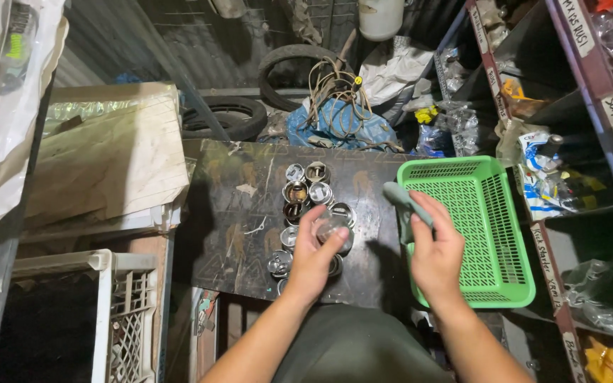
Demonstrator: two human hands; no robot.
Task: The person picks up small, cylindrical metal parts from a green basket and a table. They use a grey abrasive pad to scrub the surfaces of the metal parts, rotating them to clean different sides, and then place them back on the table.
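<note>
My left hand (313, 259) grips a metal cup (333, 225); my right hand (435, 257) clamps a grey cloth (404, 206). Loose grip could topple the cups (305, 191) mid-frame on the bench (235, 234).

Dark board (243, 234), metal cups (306, 191), green basket (494, 284)

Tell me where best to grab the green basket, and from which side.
Probably the near rim of the green basket, from the person's side. It sits upright and open-topped on the dark board's right edge; the solid rim band looks firmer than the mesh walls. The right hand, holding a grey cloth, is already over that corner.
</note>
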